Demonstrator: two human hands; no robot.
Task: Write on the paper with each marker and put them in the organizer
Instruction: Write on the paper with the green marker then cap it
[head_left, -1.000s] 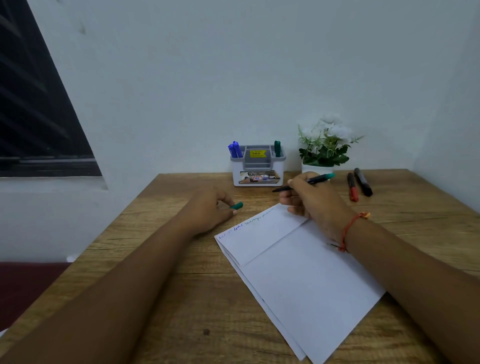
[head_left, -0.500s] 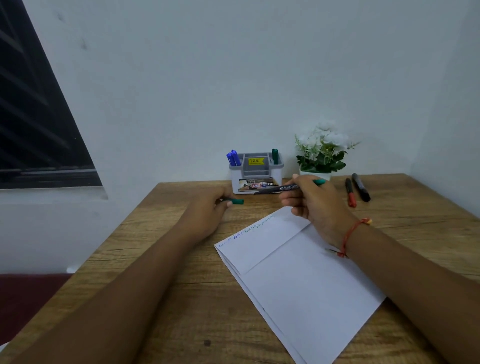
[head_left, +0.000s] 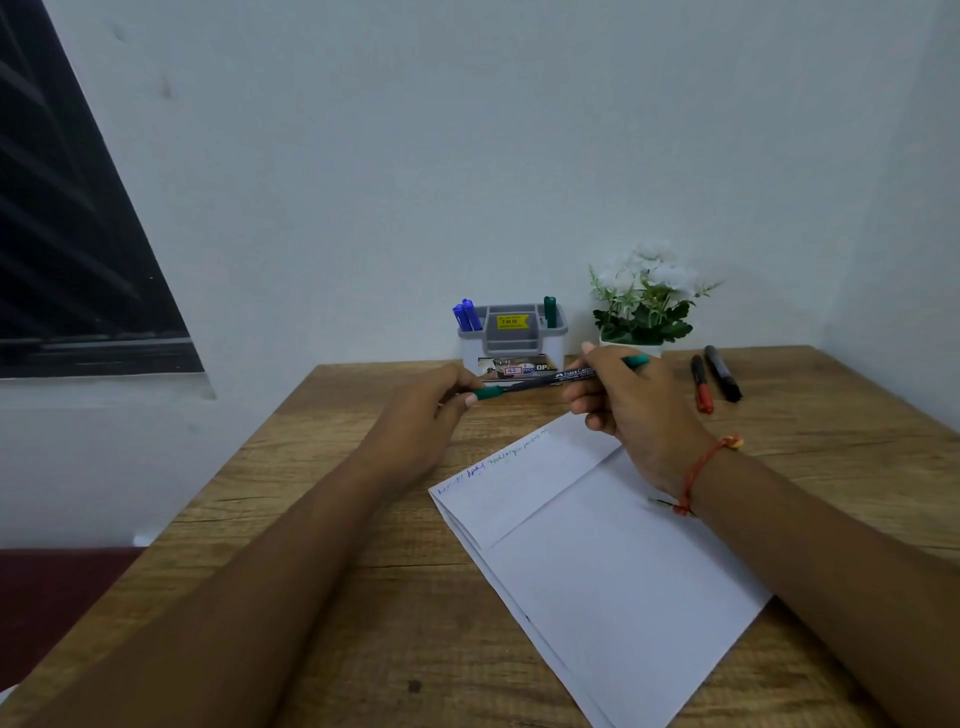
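Over the worktop (head_left: 291, 447), left fingers (head_left: 464, 400) pinching the cap (head_left: 488, 393) brought it to the marker (head_left: 550, 379) gripped by right fingers (head_left: 592, 410); organizer (head_left: 511, 338) likely next.

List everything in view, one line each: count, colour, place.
organizer: one, grey-white, table's far edge
blue markers: two, blue, organizer's left slot
green marker: one, green, organizer's right slot
held marker: one, black-green, between both hands
red marker: one, red-capped, right of plant
black marker: one, black, beside red marker
paper: one, white, table's near side
plant: one, white flowers, beside organizer
table: one, brown
left hand: pinches held marker's cap
right hand: grips its barrel
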